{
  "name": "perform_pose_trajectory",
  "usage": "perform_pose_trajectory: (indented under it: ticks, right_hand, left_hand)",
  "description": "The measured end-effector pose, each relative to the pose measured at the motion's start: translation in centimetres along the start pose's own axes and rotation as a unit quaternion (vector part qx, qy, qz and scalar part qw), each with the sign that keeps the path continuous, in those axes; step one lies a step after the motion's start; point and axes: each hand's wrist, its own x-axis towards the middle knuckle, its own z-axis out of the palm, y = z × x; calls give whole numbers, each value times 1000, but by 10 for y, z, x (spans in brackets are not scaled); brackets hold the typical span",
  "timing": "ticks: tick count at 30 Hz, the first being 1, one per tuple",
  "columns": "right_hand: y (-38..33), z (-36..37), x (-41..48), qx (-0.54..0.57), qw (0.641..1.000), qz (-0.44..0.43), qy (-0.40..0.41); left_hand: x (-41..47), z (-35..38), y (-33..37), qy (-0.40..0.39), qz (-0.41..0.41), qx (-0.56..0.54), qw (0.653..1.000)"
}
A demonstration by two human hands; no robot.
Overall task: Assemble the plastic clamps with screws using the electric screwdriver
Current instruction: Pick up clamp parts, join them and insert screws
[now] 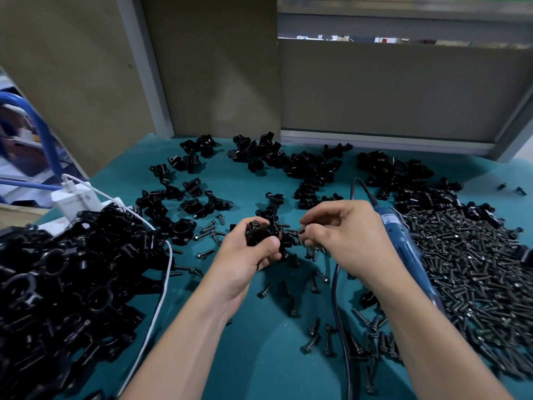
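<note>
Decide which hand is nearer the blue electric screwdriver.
Right. The right hand is just beside the screwdriver, to its left; the left hand is farther left, holding a clamp.

Assembly workshop: teal bench (259, 356), screw heap (467, 269), clamp piles (72, 284), corded screwdriver (403, 238)

A teal tabletop (259, 356) fills the foreground, backed by upright brown cardboard panels (216, 67) set between grey frame posts (144, 67). At its left edge sits a white charger (75, 200), with a white cable (161, 293) trailing toward the viewer. Blue tubing (43, 134) curves beyond it.
</note>
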Motion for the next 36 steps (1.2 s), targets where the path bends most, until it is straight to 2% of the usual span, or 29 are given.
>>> perform_pose_trajectory:
  ticks: [5, 10, 13, 24, 30, 36]
  right_hand:
    - [2, -2, 1, 40, 999, 7, -25]
    - [3, -8, 2, -4, 999, -14, -30]
    - [1, -11, 2, 10, 999, -19, -44]
    - [-7, -12, -1, 4, 998, -39, -56]
    - [-12, -2, -5, -116, 991, -51, -38]
    - [-15, 5, -7, -148, 988, -7, -49]
  left_hand:
    - [-1, -1, 0, -33, 4, 4, 999]
    - [-5, 2, 3, -102, 15, 4, 995]
    - [-7, 3, 5, -120, 31, 4, 992]
    - [-10, 4, 10, -104, 46, 15, 993]
    - [-11, 6, 10, -115, 72, 62, 989]
    - [-12, 4, 7, -92, 81, 73, 990]
